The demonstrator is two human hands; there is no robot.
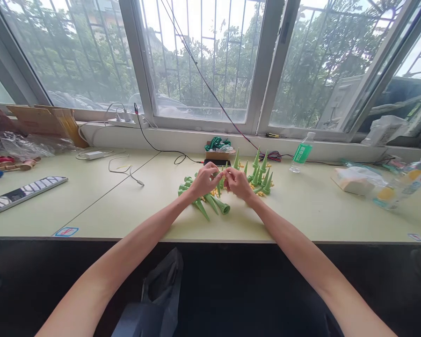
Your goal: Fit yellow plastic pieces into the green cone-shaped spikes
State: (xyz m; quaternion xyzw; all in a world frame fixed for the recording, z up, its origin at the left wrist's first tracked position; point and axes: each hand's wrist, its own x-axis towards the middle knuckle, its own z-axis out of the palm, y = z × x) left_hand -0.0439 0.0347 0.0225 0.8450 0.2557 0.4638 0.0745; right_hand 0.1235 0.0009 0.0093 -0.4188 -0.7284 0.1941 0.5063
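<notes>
My left hand [206, 179] and my right hand [237, 181] meet above the table, fingertips pinched together and touching or nearly so. Whatever is between the fingers is too small and covered to make out. Just below them, green plastic shows between the hands. Under and left of my left hand lies a pile of hollow green plastic cones; one cone [224, 208] turns its round open end toward me. Right of my right hand, several green cones [263, 164] stand point up, with small yellow pieces [269, 157] among them.
A small box [219, 153] of green and clear wrappings stands behind the hands, near a black phone-like object [217, 163]. A water bottle [302, 152] is at back right, a tissue pack [358, 180] further right. At left are a cable [129, 174] and a shiny flat device [26, 193].
</notes>
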